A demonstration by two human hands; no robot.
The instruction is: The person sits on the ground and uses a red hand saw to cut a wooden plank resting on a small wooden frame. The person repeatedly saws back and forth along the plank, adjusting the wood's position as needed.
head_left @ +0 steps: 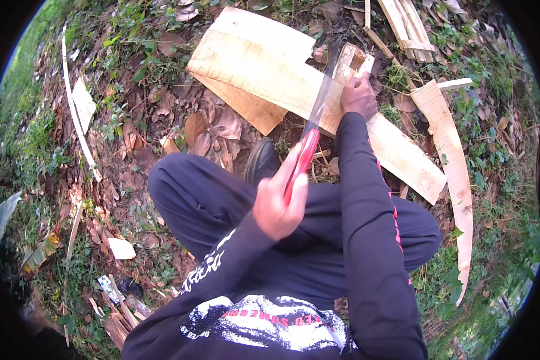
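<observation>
My left hand [280, 204] is closed around the red handle [304, 157] of a handsaw. The saw's blade [324, 101] points away from me, lying against the edge of a wide pale board [258, 57]. Beyond the blade, my right hand [359, 97] grips a small wooden block [345, 65] with a notch in it, resting on the boards. Another flat plank [405, 156] runs from under my right hand toward my right knee. Beneath the wide board a thinner piece [240, 102] sticks out at a slant. The saw's tip is hard to make out.
My crossed legs [204, 189] lie close under the boards. A long curved offcut [456, 174] is at the right, with a bundle of slats [407, 27] at the far right. A thin strip [72, 102] and broken wood pieces [117, 312] lie left, among leaves and weeds.
</observation>
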